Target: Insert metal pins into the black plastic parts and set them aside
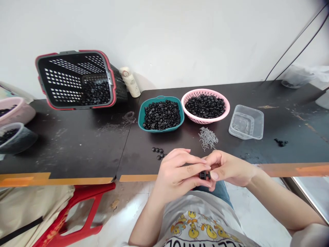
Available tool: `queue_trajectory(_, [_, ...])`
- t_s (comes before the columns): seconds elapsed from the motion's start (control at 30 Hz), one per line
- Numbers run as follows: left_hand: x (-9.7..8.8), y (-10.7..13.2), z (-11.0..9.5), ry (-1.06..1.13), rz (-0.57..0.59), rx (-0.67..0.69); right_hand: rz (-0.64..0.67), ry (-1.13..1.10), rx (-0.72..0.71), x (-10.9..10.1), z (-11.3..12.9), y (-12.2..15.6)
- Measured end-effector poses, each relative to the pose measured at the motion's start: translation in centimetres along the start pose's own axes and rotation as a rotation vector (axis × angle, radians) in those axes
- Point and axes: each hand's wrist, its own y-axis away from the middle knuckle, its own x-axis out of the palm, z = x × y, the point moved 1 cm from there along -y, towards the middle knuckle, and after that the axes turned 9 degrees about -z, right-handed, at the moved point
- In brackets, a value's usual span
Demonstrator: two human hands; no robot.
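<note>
Black part [205, 175] sits in view at the near edge of the bench [144, 156], pinched between left hand [178, 171] and right hand [228, 168]; steady, light fingertip pressure, kept square, should serve best.

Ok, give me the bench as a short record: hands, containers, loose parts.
Left hand: gripping a small black piece
Right hand: fingers on that same piece
Teal tray: many small black parts
Pink basket: more black parts
Clear tub: some small pieces inside
Loose on table: heap of grey pins, several round black caps
</note>
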Motion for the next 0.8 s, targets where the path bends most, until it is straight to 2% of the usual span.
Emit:
queue_trajectory(0.3, [0.4, 0.0, 0.1, 0.005, -0.001, -0.028, 0.054, 0.017, -0.103, -0.4, -0.8, -1.0])
queue_trajectory(0.47, [0.4, -0.1, 0.1, 0.0, -0.001, -0.028, -0.002, 0.103, -0.296, -0.5, -1.8, -1.2])
queue_trajectory(0.6, [0.6, 0.0, 0.0, 0.033, -0.011, -0.043, -0.032, 0.069, -0.385, 0.0, -2.6, -1.3])
queue_trajectory(0.8, [0.6, 0.4, 0.2, 0.057, -0.005, -0.087, -0.076, 0.007, -0.366, 0.4, -3.4, -1.9])
